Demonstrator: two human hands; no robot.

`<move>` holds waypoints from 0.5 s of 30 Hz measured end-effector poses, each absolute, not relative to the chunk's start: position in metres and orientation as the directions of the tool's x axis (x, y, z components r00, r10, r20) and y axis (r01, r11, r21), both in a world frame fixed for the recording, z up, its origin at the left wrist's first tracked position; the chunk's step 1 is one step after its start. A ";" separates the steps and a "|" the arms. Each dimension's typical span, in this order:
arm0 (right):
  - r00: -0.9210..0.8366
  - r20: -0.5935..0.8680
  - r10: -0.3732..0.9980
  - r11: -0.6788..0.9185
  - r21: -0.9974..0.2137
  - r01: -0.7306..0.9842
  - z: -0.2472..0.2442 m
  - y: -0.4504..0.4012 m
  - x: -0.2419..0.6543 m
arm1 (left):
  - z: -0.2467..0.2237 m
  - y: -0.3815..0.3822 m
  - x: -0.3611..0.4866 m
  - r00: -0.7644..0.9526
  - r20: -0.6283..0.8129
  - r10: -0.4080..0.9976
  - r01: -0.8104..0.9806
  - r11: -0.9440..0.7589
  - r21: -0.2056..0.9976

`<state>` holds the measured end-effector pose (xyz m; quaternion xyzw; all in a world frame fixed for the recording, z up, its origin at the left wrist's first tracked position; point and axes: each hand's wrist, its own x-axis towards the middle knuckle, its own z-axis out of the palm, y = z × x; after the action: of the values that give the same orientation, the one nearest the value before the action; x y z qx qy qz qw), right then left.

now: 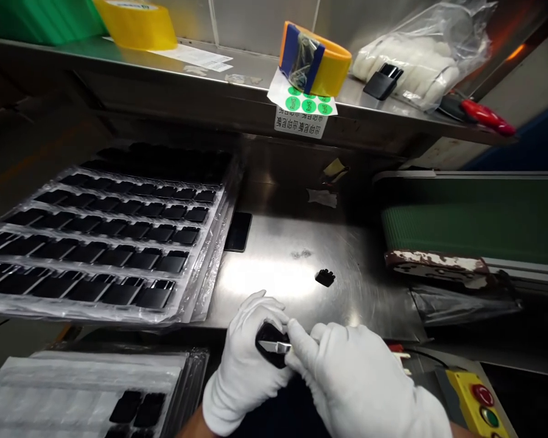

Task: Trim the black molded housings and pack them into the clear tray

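Both hands wear white gloves, close together at the table's front edge. My left hand [251, 359] is wrapped round a black part [273, 345] with a shiny metallic strip across its face. From the right, my right hand [356, 377] touches that part with its fingertips pinched together at the strip's end; whatever they grip is too small to tell. Beyond the hands, a small black toothed piece [325, 277] lies on the metal table [274, 237]. Left of it, a tray [182, 286] bears rows of black rectangular parts.
A dark phone [239, 232] lies beside the tray. Tape rolls, bagged gloves [411, 64] and red-handled pliers [486, 117] sit on the raised shelf [242, 73]. A green conveyor [479, 213] is at right, above a yellow button box [479, 404]. Another tray [73, 383] is lower left.
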<state>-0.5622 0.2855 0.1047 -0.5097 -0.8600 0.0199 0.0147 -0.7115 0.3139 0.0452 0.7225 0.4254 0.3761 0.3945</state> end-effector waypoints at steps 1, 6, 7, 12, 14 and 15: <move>-0.469 -0.018 0.883 0.468 -0.045 0.883 0.107 0.286 -0.562 | 0.046 0.314 -0.711 0.359 0.213 0.909 0.322 -0.335 0.886; -0.436 -0.096 0.895 0.436 -0.021 0.900 0.109 0.285 -0.563 | 0.045 0.314 -0.707 0.374 0.236 0.897 0.343 -0.371 0.863; -0.426 -0.113 0.898 0.426 -0.023 0.904 0.108 0.284 -0.564 | 0.044 0.314 -0.706 0.364 0.254 0.896 0.343 -0.382 0.858; -0.277 -0.227 0.934 0.275 -0.041 0.960 0.103 0.286 -0.569 | 0.026 0.313 -0.704 0.253 0.312 0.916 0.408 -0.393 0.824; -0.244 -0.286 0.927 0.243 -0.038 0.969 0.102 0.291 -0.572 | 0.015 0.314 -0.702 0.196 0.291 0.936 0.462 -0.350 0.815; -0.235 -0.311 0.921 0.234 -0.039 0.971 0.101 0.294 -0.574 | 0.010 0.314 -0.700 0.166 0.284 0.944 0.482 -0.329 0.812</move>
<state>-0.5736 0.2937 0.1011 -0.6084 -0.7777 0.1126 -0.1116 -0.7000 0.3139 0.0102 0.7080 0.5038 0.4042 0.2857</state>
